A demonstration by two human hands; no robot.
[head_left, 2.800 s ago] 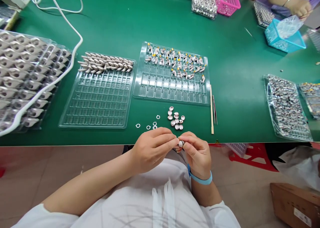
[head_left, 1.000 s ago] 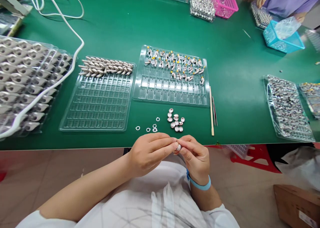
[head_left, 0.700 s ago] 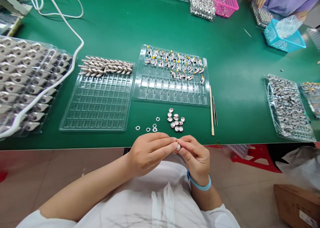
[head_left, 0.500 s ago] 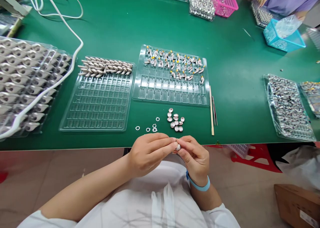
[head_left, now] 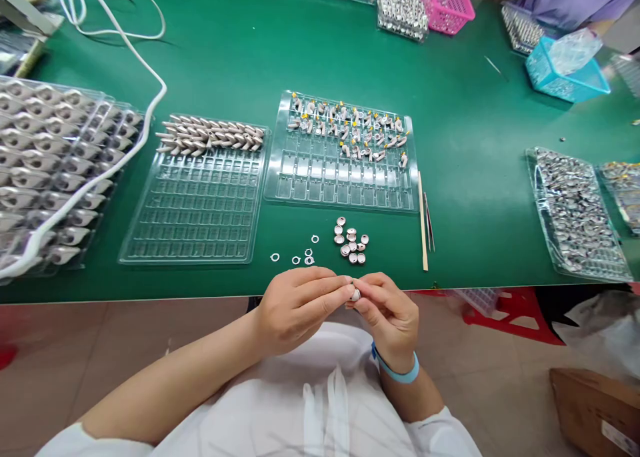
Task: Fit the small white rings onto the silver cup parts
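Observation:
Just over the table's front edge, my left hand (head_left: 303, 307) and my right hand (head_left: 390, 313) meet at the fingertips. Both are closed on a small silver-white rounded metal part (head_left: 355, 295), mostly covered by the fingers, so its exact kind cannot be made out. Beyond my right hand lies a cluster of small round metal caps (head_left: 353, 246) on the green table (head_left: 220, 57). Several thin tabbed rings (head_left: 309, 252) are scattered past my left hand. Farther back, a clear tray (head_left: 345, 183) carries small metal parts with yellow tips.
A wooden stick (head_left: 423, 223) and tweezers (head_left: 429, 223) lie right of the middle tray. Trays of metal pieces (head_left: 30, 177) stand left, crossed by a white cable (head_left: 135, 150). Another half-filled tray (head_left: 190, 210) sits between. A blue basket (head_left: 567, 83) and a co-worker's purple sleeve (head_left: 575, 0) are far right.
My hands stay almost in place, with the small metal part turned slightly between the fingertips. The co-worker's hand at the far right has shifted back a little.

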